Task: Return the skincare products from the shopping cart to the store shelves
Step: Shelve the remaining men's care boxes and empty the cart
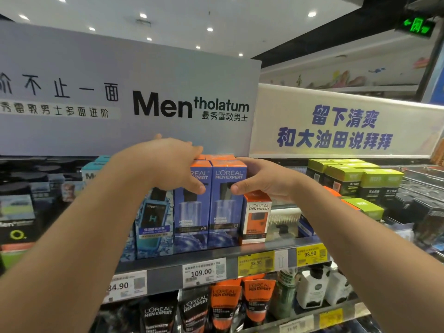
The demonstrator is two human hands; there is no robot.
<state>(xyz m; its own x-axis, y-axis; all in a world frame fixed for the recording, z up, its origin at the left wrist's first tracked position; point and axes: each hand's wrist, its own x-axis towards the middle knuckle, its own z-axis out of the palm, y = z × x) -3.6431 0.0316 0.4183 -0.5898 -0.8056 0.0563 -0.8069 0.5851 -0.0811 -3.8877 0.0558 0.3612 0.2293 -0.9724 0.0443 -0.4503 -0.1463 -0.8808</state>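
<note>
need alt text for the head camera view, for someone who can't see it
Two bare hands reach to a store shelf: the left hand grips one blue L'Oreal Men Expert box and the right hand grips the next blue box. A small orange box stands beside them, under a Mentholatum sign.

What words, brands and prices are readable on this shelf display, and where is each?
"Mentholatum 曼秀雷敦男士": grey sign.
"留下清爽 和大油田说拜拜": white sign.
"L'OREAL MEN EXPERT": blue boxes, both hands on them; also orange box and tubes.
"109.00": white tag.
"98.90": two yellow tags.
"84.90", first digit partly cut: left tag.
Small print on boxes and tags: too blurred.
</note>
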